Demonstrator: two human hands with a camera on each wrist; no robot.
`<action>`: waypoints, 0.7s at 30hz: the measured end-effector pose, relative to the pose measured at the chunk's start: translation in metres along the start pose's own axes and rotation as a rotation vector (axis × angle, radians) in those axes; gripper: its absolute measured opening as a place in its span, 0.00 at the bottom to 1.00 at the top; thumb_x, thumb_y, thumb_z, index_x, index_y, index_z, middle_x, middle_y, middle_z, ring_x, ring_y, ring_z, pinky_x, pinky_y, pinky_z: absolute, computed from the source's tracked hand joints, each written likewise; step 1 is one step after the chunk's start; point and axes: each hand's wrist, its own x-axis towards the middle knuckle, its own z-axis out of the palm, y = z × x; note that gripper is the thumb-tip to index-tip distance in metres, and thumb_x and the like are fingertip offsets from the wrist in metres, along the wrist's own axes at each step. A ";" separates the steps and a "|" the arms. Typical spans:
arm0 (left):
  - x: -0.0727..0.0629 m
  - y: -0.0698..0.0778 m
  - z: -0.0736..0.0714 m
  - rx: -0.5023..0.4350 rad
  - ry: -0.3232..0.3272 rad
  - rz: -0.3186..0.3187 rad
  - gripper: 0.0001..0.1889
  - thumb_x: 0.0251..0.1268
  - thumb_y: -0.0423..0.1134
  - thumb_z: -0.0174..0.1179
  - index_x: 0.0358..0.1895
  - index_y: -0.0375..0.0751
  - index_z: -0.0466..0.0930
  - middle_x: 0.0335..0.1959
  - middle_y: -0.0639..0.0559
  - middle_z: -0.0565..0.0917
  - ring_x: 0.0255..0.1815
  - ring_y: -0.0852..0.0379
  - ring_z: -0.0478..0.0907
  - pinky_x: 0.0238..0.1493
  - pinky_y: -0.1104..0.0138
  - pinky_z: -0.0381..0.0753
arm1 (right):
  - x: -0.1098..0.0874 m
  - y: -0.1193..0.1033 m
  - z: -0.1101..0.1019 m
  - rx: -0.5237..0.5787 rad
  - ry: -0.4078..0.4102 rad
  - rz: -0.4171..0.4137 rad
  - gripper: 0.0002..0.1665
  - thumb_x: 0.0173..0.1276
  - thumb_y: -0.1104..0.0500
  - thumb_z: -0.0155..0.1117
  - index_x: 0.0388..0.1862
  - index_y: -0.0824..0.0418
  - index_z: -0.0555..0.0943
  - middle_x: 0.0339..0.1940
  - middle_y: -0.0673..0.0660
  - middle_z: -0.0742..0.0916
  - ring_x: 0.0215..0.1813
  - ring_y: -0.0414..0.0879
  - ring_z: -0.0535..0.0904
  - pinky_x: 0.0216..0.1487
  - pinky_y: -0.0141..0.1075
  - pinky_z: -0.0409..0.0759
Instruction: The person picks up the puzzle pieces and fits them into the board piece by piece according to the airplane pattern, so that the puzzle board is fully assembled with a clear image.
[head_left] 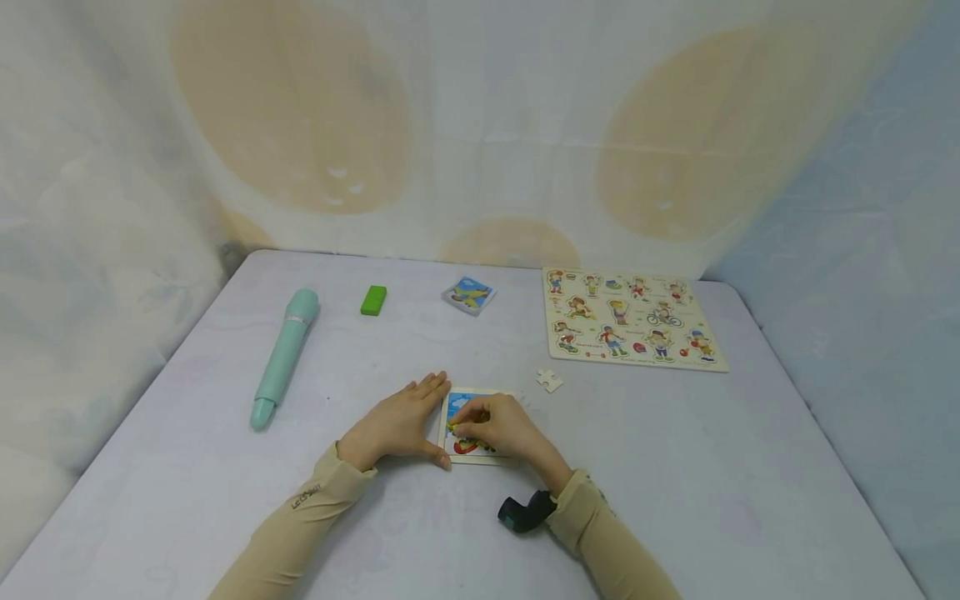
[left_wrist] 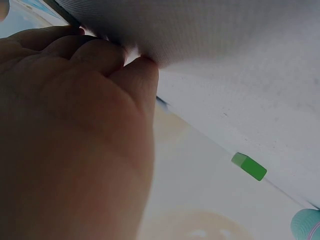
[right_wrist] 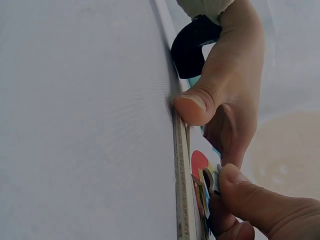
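Note:
A small framed jigsaw puzzle (head_left: pixel 483 461) lies on the table, its picture blue at the top with red and yellow parts lower down. My left hand (head_left: pixel 397 423) rests along its left side, fingers stretched forward and the thumb by the lower left corner. Over the picture, my right hand (head_left: pixel 501 427) pinches a small puzzle piece (right_wrist: pixel 216 181) between thumb and fingers, low at the puzzle's surface. In the right wrist view the left thumb (right_wrist: pixel 192 107) touches the frame's edge. The right hand hides the puzzle's right part in the head view.
A loose puzzle piece (head_left: pixel 549 381) lies right of the frame. Farther back are a green block (head_left: pixel 373 300), a small picture card (head_left: pixel 469 295) and a large wooden puzzle board (head_left: pixel 633 321). A mint-green microphone-shaped object (head_left: pixel 285 358) lies at left. Curtains hang behind the table.

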 end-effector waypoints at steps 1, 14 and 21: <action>0.000 0.000 0.000 0.001 0.000 0.000 0.64 0.35 0.67 0.73 0.74 0.32 0.55 0.77 0.39 0.55 0.79 0.43 0.51 0.77 0.49 0.56 | 0.000 -0.001 0.000 -0.007 0.002 0.003 0.06 0.63 0.57 0.69 0.38 0.55 0.88 0.32 0.49 0.87 0.30 0.37 0.75 0.31 0.26 0.73; -0.001 0.000 -0.001 0.010 0.016 0.010 0.64 0.34 0.67 0.74 0.73 0.30 0.57 0.77 0.38 0.57 0.78 0.42 0.53 0.76 0.49 0.58 | -0.002 -0.006 0.006 -0.132 0.026 0.006 0.05 0.56 0.57 0.74 0.31 0.51 0.86 0.25 0.44 0.83 0.30 0.34 0.74 0.31 0.27 0.70; 0.000 -0.002 0.001 0.012 0.019 0.012 0.64 0.34 0.68 0.73 0.73 0.31 0.57 0.77 0.38 0.57 0.78 0.42 0.53 0.76 0.49 0.58 | -0.001 -0.005 0.007 -0.106 0.060 0.038 0.09 0.54 0.56 0.76 0.31 0.53 0.83 0.19 0.44 0.74 0.22 0.36 0.67 0.23 0.26 0.61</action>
